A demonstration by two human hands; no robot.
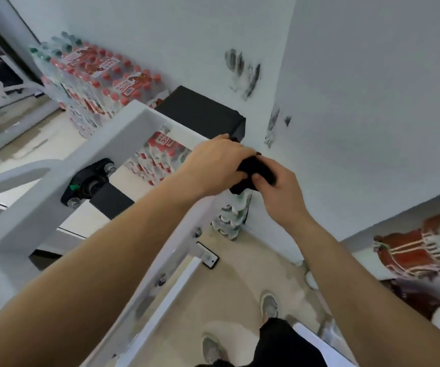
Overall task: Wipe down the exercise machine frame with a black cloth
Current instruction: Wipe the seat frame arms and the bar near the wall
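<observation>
The white exercise machine frame [123, 133] crosses the left and middle of the head view, with a black pad [200, 109] at its far end near the wall. A bunched black cloth [253, 170] sits at the frame's upper right corner. My left hand [213, 168] grips the cloth from the left with curled fingers. My right hand [279, 192] pinches it from the right, thumb on top. Most of the cloth is hidden between the two hands.
Shrink-wrapped packs of red-capped water bottles [99, 80] are stacked against the scuffed white wall [346, 102]. A black bolted bearing bracket [89, 181] sits on the frame. A red woven bag [415, 252] lies at right. My shoes [269, 305] stand on the beige floor.
</observation>
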